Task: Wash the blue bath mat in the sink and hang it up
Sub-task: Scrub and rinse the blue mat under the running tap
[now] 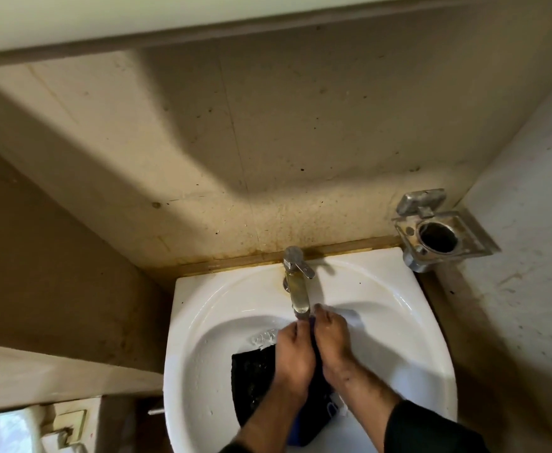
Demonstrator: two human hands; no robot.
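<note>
Mat and hands in the sink, under the faucet

The bath mat (255, 371) lies in the sink (398, 322); the faucet (295, 279) stands behind it, a wall holder (441, 230) to the right.

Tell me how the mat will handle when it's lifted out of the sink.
Probably floppy: the mat bunches between the left hand and right hand. Likely heavy and dripping, since it lies wet in the sink under the tap.

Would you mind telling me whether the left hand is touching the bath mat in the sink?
Touching. The head view shows the left hand gripping the wet bath mat, its fingers curled over the dark fabric under the tap.
</note>
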